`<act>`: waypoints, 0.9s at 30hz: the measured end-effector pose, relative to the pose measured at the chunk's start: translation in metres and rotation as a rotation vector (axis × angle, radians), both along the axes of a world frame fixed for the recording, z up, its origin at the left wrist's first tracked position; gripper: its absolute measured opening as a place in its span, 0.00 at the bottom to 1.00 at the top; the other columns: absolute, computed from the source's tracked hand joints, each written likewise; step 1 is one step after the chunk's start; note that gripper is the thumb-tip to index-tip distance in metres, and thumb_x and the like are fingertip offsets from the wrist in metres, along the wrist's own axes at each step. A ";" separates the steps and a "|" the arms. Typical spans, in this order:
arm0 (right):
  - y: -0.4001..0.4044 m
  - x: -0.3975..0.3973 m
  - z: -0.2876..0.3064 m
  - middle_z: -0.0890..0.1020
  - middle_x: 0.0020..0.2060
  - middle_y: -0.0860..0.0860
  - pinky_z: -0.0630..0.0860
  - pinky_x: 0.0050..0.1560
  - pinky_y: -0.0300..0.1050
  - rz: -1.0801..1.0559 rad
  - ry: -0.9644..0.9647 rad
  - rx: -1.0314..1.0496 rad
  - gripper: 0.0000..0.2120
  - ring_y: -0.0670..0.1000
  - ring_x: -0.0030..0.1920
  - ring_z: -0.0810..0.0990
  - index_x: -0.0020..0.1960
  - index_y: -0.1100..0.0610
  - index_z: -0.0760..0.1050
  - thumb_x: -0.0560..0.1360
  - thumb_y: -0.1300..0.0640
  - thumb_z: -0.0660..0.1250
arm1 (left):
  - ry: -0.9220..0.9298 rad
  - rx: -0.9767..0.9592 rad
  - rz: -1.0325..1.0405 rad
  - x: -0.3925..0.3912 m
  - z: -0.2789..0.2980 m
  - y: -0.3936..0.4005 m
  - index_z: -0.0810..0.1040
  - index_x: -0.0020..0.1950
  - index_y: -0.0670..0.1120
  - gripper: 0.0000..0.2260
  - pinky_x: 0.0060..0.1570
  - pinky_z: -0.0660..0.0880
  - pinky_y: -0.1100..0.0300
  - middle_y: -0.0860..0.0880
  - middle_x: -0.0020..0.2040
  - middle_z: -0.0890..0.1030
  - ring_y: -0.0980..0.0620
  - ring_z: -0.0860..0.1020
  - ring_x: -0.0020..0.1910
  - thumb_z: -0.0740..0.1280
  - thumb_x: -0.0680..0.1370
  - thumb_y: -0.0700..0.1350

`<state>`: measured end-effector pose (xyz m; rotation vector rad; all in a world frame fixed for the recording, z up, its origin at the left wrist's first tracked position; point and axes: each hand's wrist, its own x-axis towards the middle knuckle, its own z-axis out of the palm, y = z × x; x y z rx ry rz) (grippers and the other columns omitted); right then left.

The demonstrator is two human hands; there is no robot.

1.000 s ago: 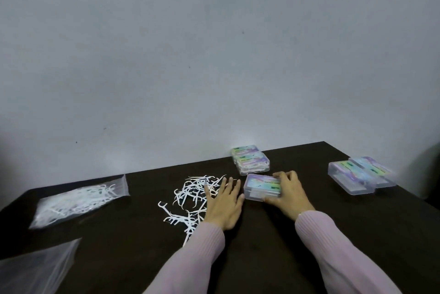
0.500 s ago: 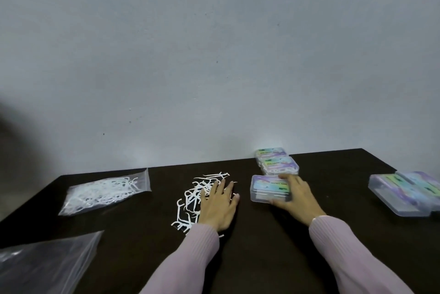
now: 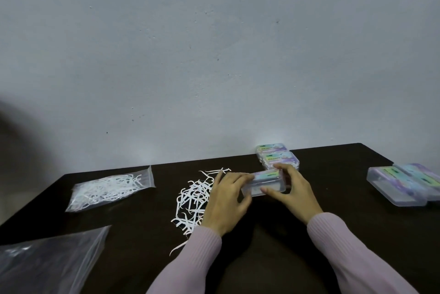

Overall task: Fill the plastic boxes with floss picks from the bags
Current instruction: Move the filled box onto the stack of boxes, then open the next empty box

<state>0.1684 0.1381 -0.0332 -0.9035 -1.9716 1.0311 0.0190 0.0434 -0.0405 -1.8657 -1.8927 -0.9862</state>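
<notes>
The clear plastic box (image 3: 264,181), just right of the frame's centre, is held tilted off the dark table (image 3: 345,158), so it could slip, or its lid could spring wide and knock the loose floss picks (image 3: 192,198) lying just left of it (the pile is already straggling). The left hand (image 3: 228,200) curls its fingers round the box's left end; the right hand (image 3: 292,189) grips the right end, thumb on the near face.
</notes>
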 end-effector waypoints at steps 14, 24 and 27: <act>-0.008 0.003 0.007 0.70 0.65 0.48 0.71 0.56 0.33 0.075 0.167 0.141 0.36 0.46 0.63 0.69 0.65 0.48 0.65 0.62 0.59 0.78 | -0.323 0.020 -0.074 0.008 0.010 -0.006 0.74 0.66 0.49 0.15 0.59 0.68 0.71 0.53 0.63 0.76 0.61 0.72 0.60 0.62 0.80 0.49; -0.022 -0.009 0.002 0.65 0.66 0.51 0.70 0.59 0.38 0.183 -0.091 0.921 0.43 0.48 0.64 0.69 0.69 0.53 0.61 0.60 0.65 0.78 | -1.481 -0.345 -0.123 0.020 0.036 -0.007 0.77 0.57 0.51 0.20 0.39 0.81 0.55 0.46 0.47 0.81 0.48 0.81 0.43 0.61 0.75 0.63; -0.023 -0.010 0.001 0.52 0.73 0.45 0.71 0.56 0.33 0.288 -0.142 0.843 0.44 0.44 0.66 0.63 0.72 0.44 0.52 0.65 0.65 0.72 | -1.607 -0.294 -0.190 0.014 0.036 -0.007 0.76 0.58 0.48 0.13 0.34 0.79 0.58 0.46 0.45 0.80 0.50 0.79 0.40 0.62 0.78 0.53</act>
